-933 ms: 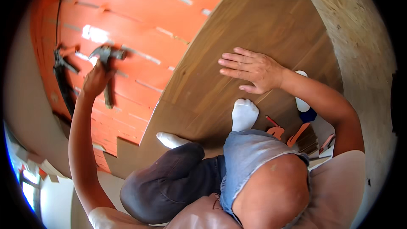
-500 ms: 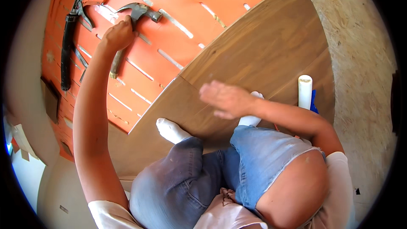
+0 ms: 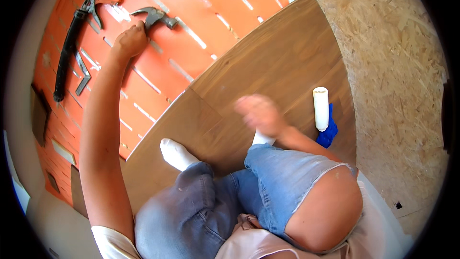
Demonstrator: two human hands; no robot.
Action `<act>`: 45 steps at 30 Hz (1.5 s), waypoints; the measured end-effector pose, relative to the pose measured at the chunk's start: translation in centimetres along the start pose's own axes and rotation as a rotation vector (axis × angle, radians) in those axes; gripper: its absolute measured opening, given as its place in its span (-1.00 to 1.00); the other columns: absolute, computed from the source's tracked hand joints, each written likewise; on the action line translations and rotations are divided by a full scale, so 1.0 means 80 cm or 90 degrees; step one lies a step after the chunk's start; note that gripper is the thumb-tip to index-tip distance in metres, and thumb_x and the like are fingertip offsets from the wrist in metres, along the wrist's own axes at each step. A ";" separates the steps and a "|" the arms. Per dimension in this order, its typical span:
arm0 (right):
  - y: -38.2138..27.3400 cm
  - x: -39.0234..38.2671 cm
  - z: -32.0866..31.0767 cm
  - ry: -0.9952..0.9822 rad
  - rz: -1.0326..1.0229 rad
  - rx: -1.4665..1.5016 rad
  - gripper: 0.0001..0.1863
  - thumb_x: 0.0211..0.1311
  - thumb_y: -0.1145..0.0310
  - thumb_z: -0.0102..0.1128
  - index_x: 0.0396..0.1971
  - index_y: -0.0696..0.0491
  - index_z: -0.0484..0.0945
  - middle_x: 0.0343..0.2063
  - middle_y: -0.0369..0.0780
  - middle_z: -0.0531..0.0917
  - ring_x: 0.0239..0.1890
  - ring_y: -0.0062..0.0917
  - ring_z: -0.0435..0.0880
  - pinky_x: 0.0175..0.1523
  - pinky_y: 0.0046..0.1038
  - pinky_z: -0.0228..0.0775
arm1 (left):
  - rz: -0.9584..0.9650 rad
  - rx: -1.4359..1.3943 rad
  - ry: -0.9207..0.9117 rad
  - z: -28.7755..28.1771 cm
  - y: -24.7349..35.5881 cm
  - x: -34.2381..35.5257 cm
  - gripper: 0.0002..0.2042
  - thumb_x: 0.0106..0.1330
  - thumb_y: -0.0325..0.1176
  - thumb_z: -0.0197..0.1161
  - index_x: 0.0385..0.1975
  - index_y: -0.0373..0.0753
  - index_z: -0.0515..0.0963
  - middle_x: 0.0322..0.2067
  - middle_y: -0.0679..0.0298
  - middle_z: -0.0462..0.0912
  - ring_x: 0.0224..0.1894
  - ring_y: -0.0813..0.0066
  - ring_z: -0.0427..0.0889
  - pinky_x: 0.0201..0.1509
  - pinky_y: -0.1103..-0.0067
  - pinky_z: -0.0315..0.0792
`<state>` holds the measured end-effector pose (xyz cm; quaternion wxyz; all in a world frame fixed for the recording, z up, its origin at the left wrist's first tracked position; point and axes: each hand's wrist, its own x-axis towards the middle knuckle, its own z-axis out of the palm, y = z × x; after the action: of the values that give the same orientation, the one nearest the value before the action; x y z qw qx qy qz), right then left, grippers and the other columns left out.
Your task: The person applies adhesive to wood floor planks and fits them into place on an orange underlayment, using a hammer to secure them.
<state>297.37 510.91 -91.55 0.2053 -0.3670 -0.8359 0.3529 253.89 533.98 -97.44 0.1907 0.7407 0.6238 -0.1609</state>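
Observation:
My left hand (image 3: 132, 41), at the upper left, is closed round a claw hammer (image 3: 155, 17) just under its head. The hammer is over the orange slotted underlay (image 3: 189, 2), and my forearm hides much of its handle. Smeared by motion, my right hand (image 3: 261, 114) is above the brown wood-look planks (image 3: 282, 43), near my right ankle. How its fingers are set I cannot make out. Left of the hammer lies a caulking gun (image 3: 69, 50) with a black barrel, and beside it an angled metal bar (image 3: 84, 74).
At the right, a white cylindrical tube (image 3: 321, 108) is on the planks next to a crumpled blue item (image 3: 328, 129). A chipboard surface (image 3: 388, 57) runs along the right side. Short plank pieces (image 3: 62, 152) lie at the far left. My socked foot (image 3: 177, 153) rests near the plank edge.
The view has shifted, moving the floor and tools leftward in the picture. My left hand keeps its hold on the hammer. My right hand has turned, and its fingers look less stretched out.

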 end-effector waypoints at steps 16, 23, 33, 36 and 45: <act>0.020 -0.446 -0.154 0.280 0.687 -0.399 -0.41 0.14 0.48 0.30 0.26 0.08 0.56 -0.10 -0.01 0.58 0.00 -0.09 0.65 0.12 -0.17 0.53 | -0.004 -0.230 0.353 0.001 -0.037 -0.109 -0.52 0.54 0.01 0.18 0.18 -0.29 0.51 -0.06 -0.02 0.69 0.02 -0.02 0.68 0.13 0.21 0.53; -0.010 -0.124 -0.127 -0.009 0.324 -0.292 -0.33 -0.02 0.46 0.39 0.23 -0.09 0.65 -0.05 -0.04 0.56 0.00 -0.10 0.61 0.11 -0.19 0.52 | 0.166 -0.286 0.392 0.095 0.031 -0.270 -0.74 0.26 -0.48 0.38 -0.07 -0.26 0.57 -0.27 0.12 0.54 -0.23 0.06 0.62 -0.20 0.27 0.53; -0.001 0.065 0.042 -0.145 -0.026 -0.298 -0.25 0.02 0.42 0.44 0.32 0.15 0.49 0.18 0.01 0.49 0.14 -0.11 0.52 0.20 -0.18 0.45 | 0.174 -0.408 0.287 0.178 0.171 -0.401 -0.71 0.14 -0.49 0.40 -0.12 -0.30 0.61 -0.30 0.12 0.55 -0.33 0.13 0.54 -0.22 0.32 0.45; -0.009 0.086 0.046 -0.177 -0.005 -0.312 -0.28 0.05 0.44 0.37 0.31 0.23 0.48 0.15 0.03 0.50 0.05 -0.13 0.53 0.14 -0.21 0.48 | 0.246 -0.428 0.254 0.185 0.157 -0.403 -0.73 0.15 -0.52 0.37 -0.12 -0.32 0.61 -0.29 0.10 0.56 -0.31 0.10 0.54 -0.21 0.30 0.46; -0.011 0.070 0.038 -0.188 0.017 -0.319 -0.29 0.04 0.49 0.30 0.31 0.27 0.46 0.07 0.09 0.50 0.00 -0.09 0.53 0.09 -0.20 0.50 | 0.222 -0.444 0.268 0.178 0.164 -0.388 -0.75 0.13 -0.52 0.38 -0.17 -0.31 0.61 -0.29 0.13 0.58 -0.32 0.13 0.54 -0.22 0.32 0.48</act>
<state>291.46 513.40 -92.43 -0.0202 -0.3618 -0.9129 0.1877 261.54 498.36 -94.09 0.3223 0.7430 0.5315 0.2481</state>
